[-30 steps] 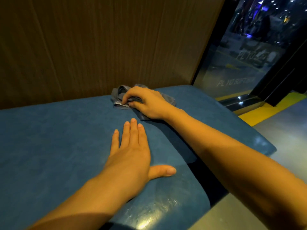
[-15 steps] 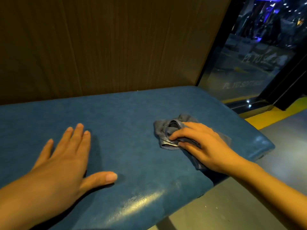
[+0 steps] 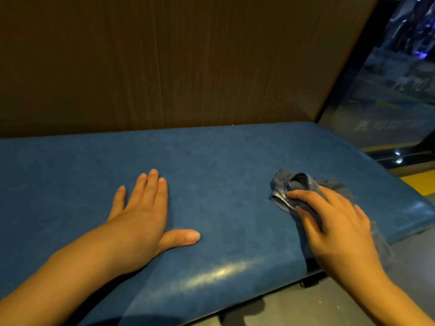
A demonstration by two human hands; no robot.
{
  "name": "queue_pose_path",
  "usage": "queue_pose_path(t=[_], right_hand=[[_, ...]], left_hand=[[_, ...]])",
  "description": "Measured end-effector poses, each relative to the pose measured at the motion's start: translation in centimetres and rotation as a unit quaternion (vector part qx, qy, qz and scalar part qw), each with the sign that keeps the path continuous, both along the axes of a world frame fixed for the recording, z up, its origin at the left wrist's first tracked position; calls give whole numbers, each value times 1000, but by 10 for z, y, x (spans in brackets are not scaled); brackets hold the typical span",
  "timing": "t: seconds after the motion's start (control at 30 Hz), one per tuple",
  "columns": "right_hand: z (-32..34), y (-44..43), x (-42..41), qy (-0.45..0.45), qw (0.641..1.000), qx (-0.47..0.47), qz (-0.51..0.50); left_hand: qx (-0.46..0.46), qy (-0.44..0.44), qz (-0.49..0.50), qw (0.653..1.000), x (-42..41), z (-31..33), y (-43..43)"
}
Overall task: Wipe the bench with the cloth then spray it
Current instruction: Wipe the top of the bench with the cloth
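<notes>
Firmly gripped the crumpled grey-blue cloth (image 3: 290,188) with the right hand (image 3: 339,229), with fingers (image 3: 306,196) curled over the bunched fabric and bearing down on it. Pressed it onto the blue padded bench (image 3: 211,161) near the right end, close to the front edge, with a loose, blurred tail of fabric trailing under the palm and hanging over that edge. Laid the left hand (image 3: 141,215) flat on the seat, well apart from the cloth, with fingers straight and together and thumb spread out to the side, holding nothing. Noted a bright sheen along the rounded front edge between the two forearms. Saw a brown wood-grain wall panel (image 3: 164,67) directly behind the bench. Made out a dark glass pane (image 3: 388,102) to the right of the panel, with faint pale lettering too blurred to read. Found grey floor (image 3: 412,267) beyond the bench's right end, and a yellow strip (image 3: 419,184) by the base of the glass.
</notes>
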State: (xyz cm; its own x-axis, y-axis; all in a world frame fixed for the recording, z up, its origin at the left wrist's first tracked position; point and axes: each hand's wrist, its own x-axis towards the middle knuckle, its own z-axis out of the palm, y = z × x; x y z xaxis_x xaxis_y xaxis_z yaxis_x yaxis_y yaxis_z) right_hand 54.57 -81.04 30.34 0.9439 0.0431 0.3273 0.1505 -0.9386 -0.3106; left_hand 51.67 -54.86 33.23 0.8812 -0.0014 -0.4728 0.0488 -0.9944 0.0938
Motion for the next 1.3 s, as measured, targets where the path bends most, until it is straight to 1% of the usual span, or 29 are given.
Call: queue_pose_path(t=[0.13,0.3,0.47,0.57,0.63,0.67,0.7,0.77,0.8,0.83,0.87,0.93,1.0,1.07,1.13,1.27,1.3], right_hand=[[9,8,-8,8,1000,-13,-18],[14,24,-15,-3,997,-17,-73],[8,52,-32,23,993,40,-111],[4,85,-51,7,990,51,-128],[2,111,-66,18,993,44,-112],[4,125,-72,27,995,33,-85],[4,137,-76,31,997,18,-64],[8,161,-76,82,996,-20,-39],[10,172,-73,133,990,-41,-24],[12,177,-70,153,987,-45,-13],[14,180,-63,163,985,-48,-6],[16,185,-45,150,988,-37,12],[16,190,-19,170,985,-16,11],[17,194,12,190,982,3,-16],[18,194,45,189,980,17,-57],[19,195,98,192,974,25,-118],[20,197,108,188,974,21,-124]], left_hand=[[-17,5,29,999,-3,1,0],[-38,-16,26,999,-3,-2,3],[-59,-37,24,997,-5,-4,7],[-96,-71,24,993,-7,-7,11],[-131,-87,29,987,-14,-5,18],[-140,-96,33,985,-20,-3,22],[-135,-107,36,984,-28,-1,28],[-100,-128,46,986,-48,0,43],[-79,-131,62,986,-59,-1,53],[-55,-128,81,987,-71,0,64],[-27,-130,100,986,-82,0,76],[19,-119,133,984,-102,-2,98],[42,-115,170,978,-116,-5,116],[33,-97,193,976,-126,-7,126],[21,-89,203,975,-132,-10,130],[-13,-90,208,974,-133,-12,130],[-16,-104,212,972,-132,-12,129]])
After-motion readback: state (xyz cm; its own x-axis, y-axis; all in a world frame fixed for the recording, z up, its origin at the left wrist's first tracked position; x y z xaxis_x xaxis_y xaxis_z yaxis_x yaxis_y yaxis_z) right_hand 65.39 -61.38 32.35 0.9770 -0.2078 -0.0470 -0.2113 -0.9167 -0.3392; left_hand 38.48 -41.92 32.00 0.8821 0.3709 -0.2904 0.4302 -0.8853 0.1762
